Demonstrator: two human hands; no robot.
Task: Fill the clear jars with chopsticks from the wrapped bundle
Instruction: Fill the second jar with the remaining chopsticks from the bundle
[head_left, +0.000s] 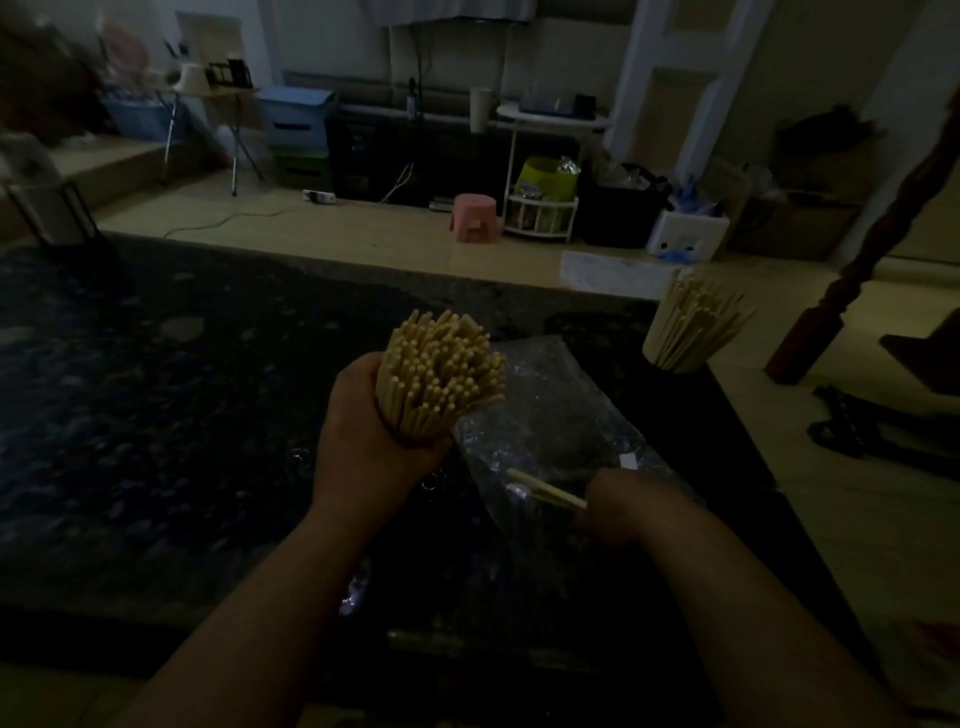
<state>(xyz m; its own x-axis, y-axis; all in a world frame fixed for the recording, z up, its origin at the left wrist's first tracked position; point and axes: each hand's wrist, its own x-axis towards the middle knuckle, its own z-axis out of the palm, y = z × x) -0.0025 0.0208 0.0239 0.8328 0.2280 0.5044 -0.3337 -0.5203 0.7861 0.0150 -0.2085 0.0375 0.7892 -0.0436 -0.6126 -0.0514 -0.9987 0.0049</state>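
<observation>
My left hand (371, 431) grips a thick bundle of pale wooden chopsticks (441, 371), held upright with the tips fanned toward me. My right hand (631, 506) pinches a few loose chopsticks (545, 488) that point left, low over a crumpled clear plastic wrapper (550, 415) lying on the dark table (156, 415). A clear jar (680, 338) packed with chopsticks stands at the table's far right corner. The room is dim and no other jar can be made out.
The table's far edge runs across the middle of the view, with its right edge beside the jar. Beyond it on the floor are a pink stool (472, 217), a white rack (540, 218) and boxes. A dark wooden post (852, 270) leans at the right.
</observation>
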